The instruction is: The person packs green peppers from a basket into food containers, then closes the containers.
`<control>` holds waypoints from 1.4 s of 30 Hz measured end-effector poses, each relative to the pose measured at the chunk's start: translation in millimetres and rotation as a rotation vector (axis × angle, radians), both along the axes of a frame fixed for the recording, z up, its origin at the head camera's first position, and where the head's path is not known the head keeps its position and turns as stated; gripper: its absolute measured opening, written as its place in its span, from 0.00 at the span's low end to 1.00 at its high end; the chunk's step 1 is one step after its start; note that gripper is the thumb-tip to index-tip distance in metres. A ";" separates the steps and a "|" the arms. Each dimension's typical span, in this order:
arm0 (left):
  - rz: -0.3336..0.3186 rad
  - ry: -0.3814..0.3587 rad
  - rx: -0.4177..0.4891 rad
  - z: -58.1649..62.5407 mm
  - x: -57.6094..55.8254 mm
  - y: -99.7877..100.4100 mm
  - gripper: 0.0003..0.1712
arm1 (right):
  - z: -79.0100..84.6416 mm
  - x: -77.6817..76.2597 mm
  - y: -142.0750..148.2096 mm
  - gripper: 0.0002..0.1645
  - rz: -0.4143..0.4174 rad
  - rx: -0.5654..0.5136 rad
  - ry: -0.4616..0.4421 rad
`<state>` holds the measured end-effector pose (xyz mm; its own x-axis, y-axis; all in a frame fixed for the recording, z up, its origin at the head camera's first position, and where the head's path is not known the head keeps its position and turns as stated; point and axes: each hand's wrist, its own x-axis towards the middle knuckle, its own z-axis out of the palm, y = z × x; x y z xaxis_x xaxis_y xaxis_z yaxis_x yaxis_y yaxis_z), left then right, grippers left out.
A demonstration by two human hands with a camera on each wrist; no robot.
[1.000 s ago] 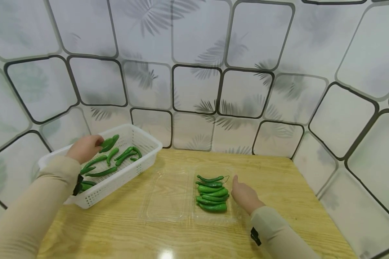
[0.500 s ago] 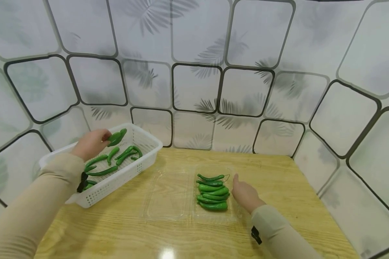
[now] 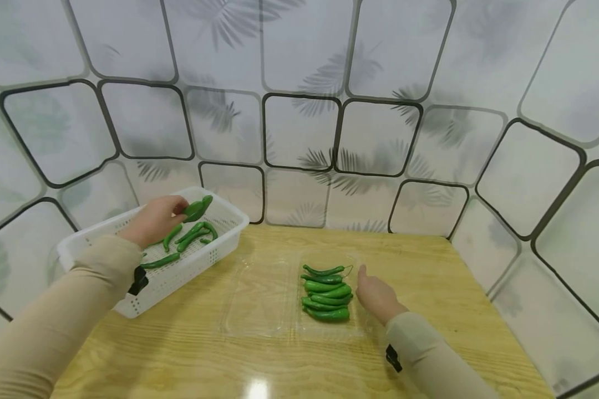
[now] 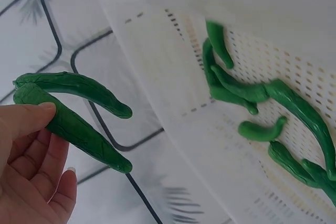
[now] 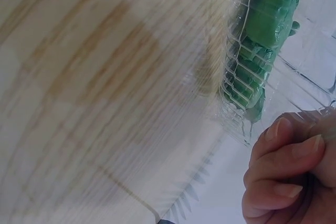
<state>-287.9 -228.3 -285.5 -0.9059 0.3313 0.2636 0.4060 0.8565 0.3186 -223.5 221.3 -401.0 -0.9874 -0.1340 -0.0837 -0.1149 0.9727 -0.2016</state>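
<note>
My left hand (image 3: 155, 219) pinches two green chili peppers (image 3: 198, 209) between thumb and fingers, above the white perforated basket (image 3: 224, 244). In the left wrist view one held pepper (image 4: 86, 132) lies under the thumb, and the other curves behind it. More chili peppers (image 3: 161, 261) are scattered on the basket floor. On the table, a clear plastic clamshell box (image 3: 329, 332) lies unfolded, its right half holding several green peppers (image 3: 328, 301) in a stacked row. At that half's right rim, my right hand (image 3: 377, 296) grips the edge, its fingers curled (image 5: 283, 163).
The basket stands at the back left of the wooden table (image 3: 179, 354). The box's clear lid half (image 3: 257, 302) lies flat between basket and peppers. A patterned curtain-like backdrop (image 3: 299, 138) closes off the back and sides.
My left hand has moved right and slightly up over the basket, carrying the two chili peppers. The right hand stays at the box's rim.
</note>
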 end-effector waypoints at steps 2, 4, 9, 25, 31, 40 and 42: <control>-0.013 0.000 0.003 0.8 1.6 6.8 0.13 | -0.6 -0.5 0.0 0.37 0.002 0.010 0.004; -0.027 -0.002 0.013 1.4 3.0 14.0 0.13 | -1.0 -0.8 0.1 0.36 0.004 0.018 0.011; -0.065 -0.005 0.029 0.6 6.0 31.2 0.12 | -1.1 -0.9 -0.2 0.36 0.004 0.014 0.013; -0.212 0.045 0.029 -7.2 19.9 77.1 0.09 | -0.2 -0.2 -1.5 0.37 0.007 0.019 0.000; -0.320 0.027 0.026 -10.2 30.1 100.4 0.10 | -0.2 -1.6 -2.4 0.37 -0.009 0.015 -0.007; -0.466 -0.060 0.018 -14.9 49.9 145.3 0.09 | -2.2 -3.1 -1.2 0.37 -0.011 0.014 0.003; -0.492 -0.069 0.008 -17.2 52.6 153.9 0.08 | -2.0 -3.6 -1.6 0.37 -0.016 0.013 -0.006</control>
<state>-235.3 -74.5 -302.6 -0.6583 0.7220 0.2127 0.7390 0.5662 0.3651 -227.2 219.7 -403.0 -0.9890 -0.1170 -0.0909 -0.0981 0.9769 -0.1900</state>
